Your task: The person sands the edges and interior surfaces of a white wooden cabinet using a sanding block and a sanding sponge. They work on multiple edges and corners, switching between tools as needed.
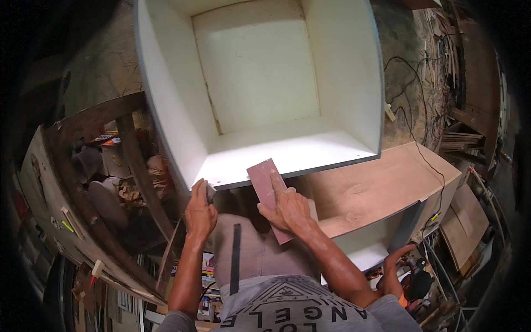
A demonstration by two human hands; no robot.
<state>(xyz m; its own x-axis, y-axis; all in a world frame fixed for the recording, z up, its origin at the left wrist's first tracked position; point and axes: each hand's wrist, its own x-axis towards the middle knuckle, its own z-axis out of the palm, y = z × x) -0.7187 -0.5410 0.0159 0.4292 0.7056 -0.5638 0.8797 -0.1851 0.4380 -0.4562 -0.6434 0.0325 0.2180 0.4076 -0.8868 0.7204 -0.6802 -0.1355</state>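
Note:
My right hand [290,207] grips a flat, reddish sanding board [262,176], with the index finger stretched along its face. The board's far end overlaps the dark front edge [327,169] of a white open-fronted cabinet box [257,74]. At the near left corner of that box is my left hand [201,216], fingers bent around a small grey piece [210,192]. What this piece is cannot be made out. Whether the left fingertips also touch the cabinet is unclear. A narrow dark strip [236,257] shows against my trousers, below the box.
Right of my legs stands a second cabinet with a plywood panel [373,182] on top. A black cable [415,137] trails over it. Another person [408,274] is at the lower right. On the left, a wooden frame [95,108] surrounds cluttered items.

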